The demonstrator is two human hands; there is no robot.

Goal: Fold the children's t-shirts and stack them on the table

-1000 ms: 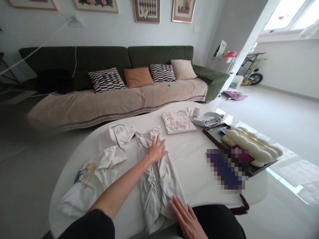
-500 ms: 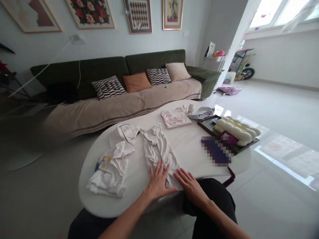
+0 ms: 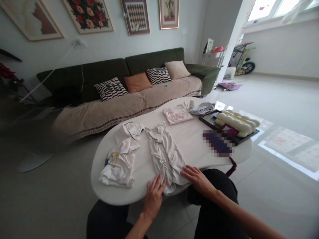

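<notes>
A white ruched garment (image 3: 163, 149) lies lengthwise on the pale oval table (image 3: 142, 179), wrinkled along its middle, with its lower end at the table's near edge. My left hand (image 3: 154, 196) rests open at the garment's lower left edge, fingertips on the cloth. On the opposite side, my right hand (image 3: 199, 181) lies open with its fingers stretched over the lower right edge. Left of the garment is a loosely heaped white shirt (image 3: 122, 162) with a blue and yellow print. Farther back sits a folded white shirt (image 3: 177, 114) with a pink print.
A dark tray (image 3: 208, 121) at the right bears a cream puffy box (image 3: 239, 124). Near it are a pixelated dark object (image 3: 218, 142), a small white bottle (image 3: 192, 104) and a crumpled plastic bag (image 3: 204, 108). Behind the table stands a green sofa (image 3: 154, 55) with cushions.
My left hand has moved down off the garment's middle to its lower left edge. My right hand has shifted slightly right along the cloth. The garment's lower end looks more spread, and the view has shifted.
</notes>
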